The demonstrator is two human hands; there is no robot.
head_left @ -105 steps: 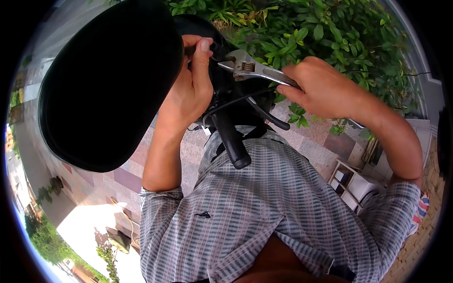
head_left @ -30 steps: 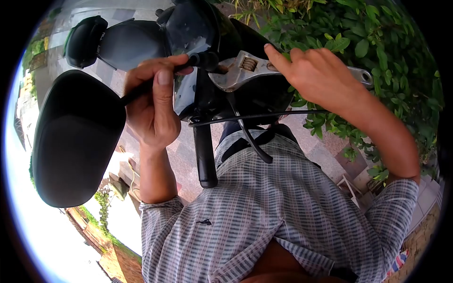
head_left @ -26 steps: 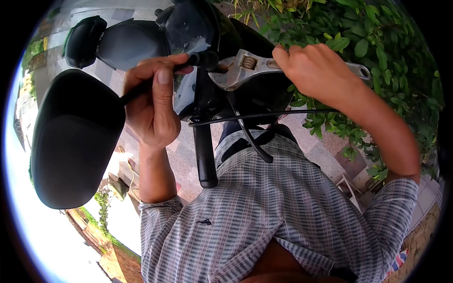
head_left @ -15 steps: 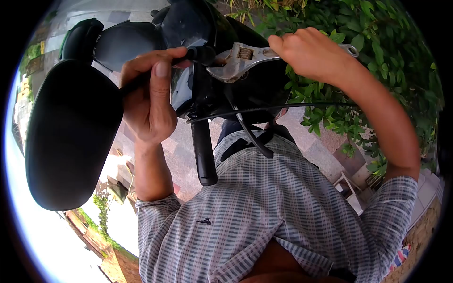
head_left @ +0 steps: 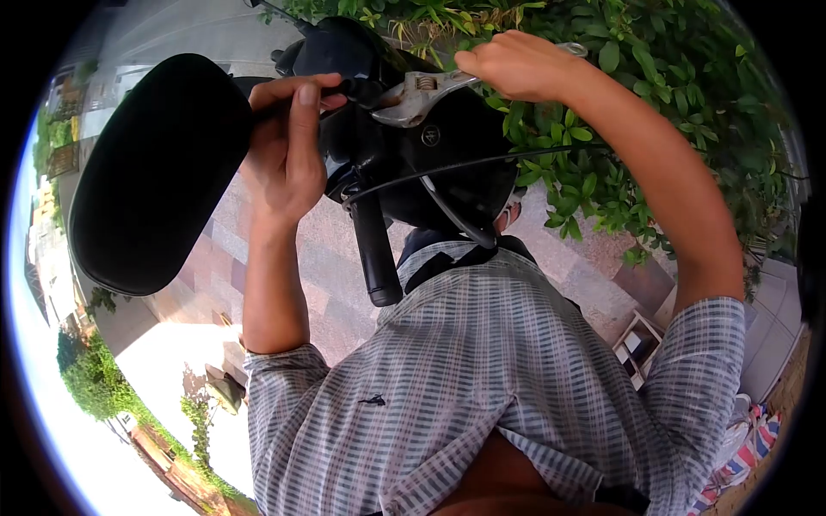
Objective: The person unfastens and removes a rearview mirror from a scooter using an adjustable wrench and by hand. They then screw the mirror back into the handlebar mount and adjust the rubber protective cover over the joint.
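Note:
A black rear-view mirror (head_left: 159,176) fills the left of the view, its dark face towards me. My left hand (head_left: 288,159) is closed round the mirror's stem, thumb upright and fingertips close to the black joint (head_left: 366,93) at its base. An adjustable wrench (head_left: 417,96), worn and silver, has its jaws at that joint; whether they grip a nut is hidden. My right hand (head_left: 525,69) is wrapped round the wrench's handle, whose end sticks out beyond the fist. Below the joint are a black handlebar grip (head_left: 376,249) and a lever (head_left: 456,215).
The dark motorbike body (head_left: 456,146) lies beneath the wrench, and a black cable (head_left: 516,155) runs across to the right. Leafy bushes (head_left: 662,86) crowd the right side near my right arm. Paving tiles (head_left: 215,249) cover the ground. A small frame (head_left: 638,344) stands at lower right.
The view has shifted, and the mirror appears higher and turned, farther right. Both hands and the wrench appear slightly higher and, on the right side, farther left. Each hand keeps its hold.

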